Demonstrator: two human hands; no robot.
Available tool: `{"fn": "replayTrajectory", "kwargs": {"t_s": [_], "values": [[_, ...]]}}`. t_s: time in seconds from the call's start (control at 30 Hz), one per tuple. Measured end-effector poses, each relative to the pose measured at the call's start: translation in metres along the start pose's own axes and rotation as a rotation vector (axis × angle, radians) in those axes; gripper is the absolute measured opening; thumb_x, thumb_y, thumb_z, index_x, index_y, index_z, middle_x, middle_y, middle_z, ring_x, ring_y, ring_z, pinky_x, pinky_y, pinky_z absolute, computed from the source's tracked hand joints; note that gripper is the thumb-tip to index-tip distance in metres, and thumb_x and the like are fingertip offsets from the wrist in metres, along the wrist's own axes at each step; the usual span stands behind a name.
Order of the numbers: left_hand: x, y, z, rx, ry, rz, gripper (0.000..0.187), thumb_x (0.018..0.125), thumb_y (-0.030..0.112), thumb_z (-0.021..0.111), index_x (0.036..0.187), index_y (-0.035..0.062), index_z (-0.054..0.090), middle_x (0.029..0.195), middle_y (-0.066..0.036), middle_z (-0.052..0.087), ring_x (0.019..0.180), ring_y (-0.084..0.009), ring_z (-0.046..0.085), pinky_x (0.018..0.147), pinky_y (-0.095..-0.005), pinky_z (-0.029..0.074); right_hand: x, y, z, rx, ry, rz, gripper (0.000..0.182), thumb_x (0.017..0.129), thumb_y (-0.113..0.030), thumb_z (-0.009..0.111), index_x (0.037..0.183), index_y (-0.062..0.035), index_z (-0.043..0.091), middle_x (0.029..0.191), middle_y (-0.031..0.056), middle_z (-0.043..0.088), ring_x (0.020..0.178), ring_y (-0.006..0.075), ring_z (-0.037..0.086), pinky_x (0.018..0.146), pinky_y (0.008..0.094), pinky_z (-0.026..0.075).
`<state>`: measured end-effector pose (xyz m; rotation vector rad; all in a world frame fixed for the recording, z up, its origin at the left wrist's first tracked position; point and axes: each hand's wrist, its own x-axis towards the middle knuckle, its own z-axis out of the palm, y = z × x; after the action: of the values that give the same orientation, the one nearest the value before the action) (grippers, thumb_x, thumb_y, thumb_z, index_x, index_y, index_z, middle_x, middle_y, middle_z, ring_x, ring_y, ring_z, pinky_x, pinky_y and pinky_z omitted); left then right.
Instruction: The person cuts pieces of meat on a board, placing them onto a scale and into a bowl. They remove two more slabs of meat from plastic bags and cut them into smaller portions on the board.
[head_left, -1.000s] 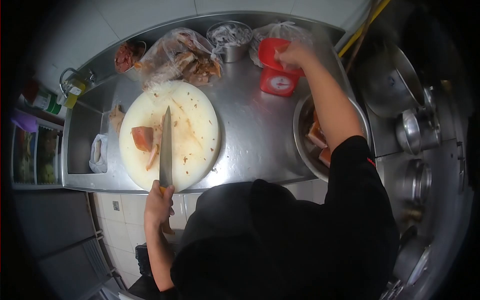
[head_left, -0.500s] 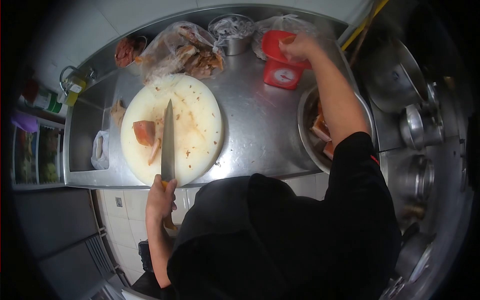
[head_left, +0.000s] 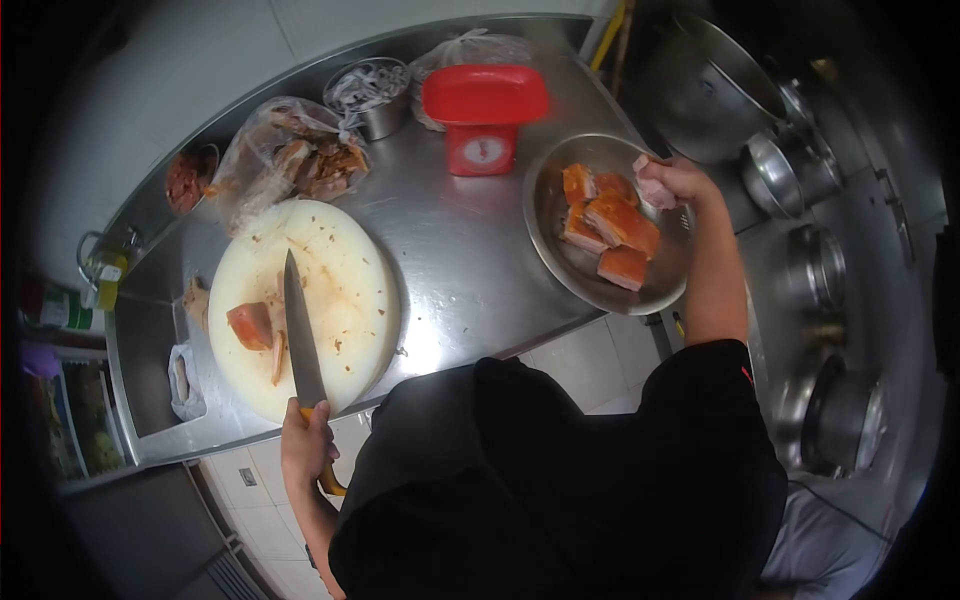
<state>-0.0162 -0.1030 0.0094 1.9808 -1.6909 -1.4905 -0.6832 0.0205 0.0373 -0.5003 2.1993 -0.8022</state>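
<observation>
My left hand is closed round the yellow handle of a long knife. Its blade lies over the round white cutting board, beside a reddish-brown meat piece and a thin strip. Over the right side of a steel bowl, my right hand grips a pale chunk of meat. Several orange-skinned meat pieces lie in that bowl. Left of it stands a red scale, its red pan showing nothing on it.
Behind the board are a plastic bag of meat, a metal container of grey-white strips and a bowl of raw-looking meat. A white bag lies at the left. Large steel pots stand at the right.
My right hand has left the scale's pan and come over the bowl, with the meat chunk now plainly in its grip. The view has shifted right. My left hand still holds the knife.
</observation>
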Motion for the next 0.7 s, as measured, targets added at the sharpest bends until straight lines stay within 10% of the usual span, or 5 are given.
{"fn": "replayTrajectory", "kwargs": {"t_s": [0.1,0.27,0.5,0.7], "values": [[0.001,-0.005,-0.002,-0.006,-0.026,0.033,0.021,0.104,0.021,0.060,0.107,0.0032,0.050,0.063,-0.004,0.051,0.046,-0.0151,0.054,0.041,-0.0302,0.045,0.027,0.053,-0.001,-0.366,0.294,0.015,0.063,0.084,-0.055,0.075,0.114,0.0007,0.071,0.098,0.0144,0.072,0.076,0.0194,0.072,0.069,0.0336,0.059],[-0.017,-0.038,-0.001,0.252,0.224,0.261,0.029,0.102,0.027,0.063,0.110,0.0003,0.053,0.075,-0.021,0.066,0.054,-0.0260,0.066,0.055,-0.0398,0.053,0.030,0.041,0.032,-0.653,0.302,-0.347,0.060,0.098,-0.050,0.063,0.131,-0.0004,0.066,0.114,0.0167,0.074,0.101,0.0240,0.072,0.091,0.0358,0.055],[-0.130,-0.063,-0.020,-0.268,0.188,-0.039,0.029,0.103,0.028,0.064,0.108,0.0008,0.056,0.068,-0.007,0.061,0.052,-0.0153,0.062,0.051,-0.0322,0.048,-0.109,-0.101,0.302,-0.596,-0.178,-1.168,0.061,0.087,-0.035,0.078,0.136,-0.0021,0.061,0.139,0.0210,0.059,0.132,0.0381,0.053,0.111,0.0458,0.042],[-0.144,-0.116,0.006,-0.673,0.102,-0.150,0.023,0.105,0.026,0.060,0.100,0.0053,0.050,0.069,-0.002,0.055,0.046,-0.0112,0.052,0.047,-0.0254,0.044,-0.153,-0.148,0.473,-0.663,-0.237,-1.389,0.115,0.069,-0.060,0.085,0.151,0.0069,0.038,0.158,0.0334,0.028,0.147,0.0476,0.027,0.123,0.0525,0.023]]}}
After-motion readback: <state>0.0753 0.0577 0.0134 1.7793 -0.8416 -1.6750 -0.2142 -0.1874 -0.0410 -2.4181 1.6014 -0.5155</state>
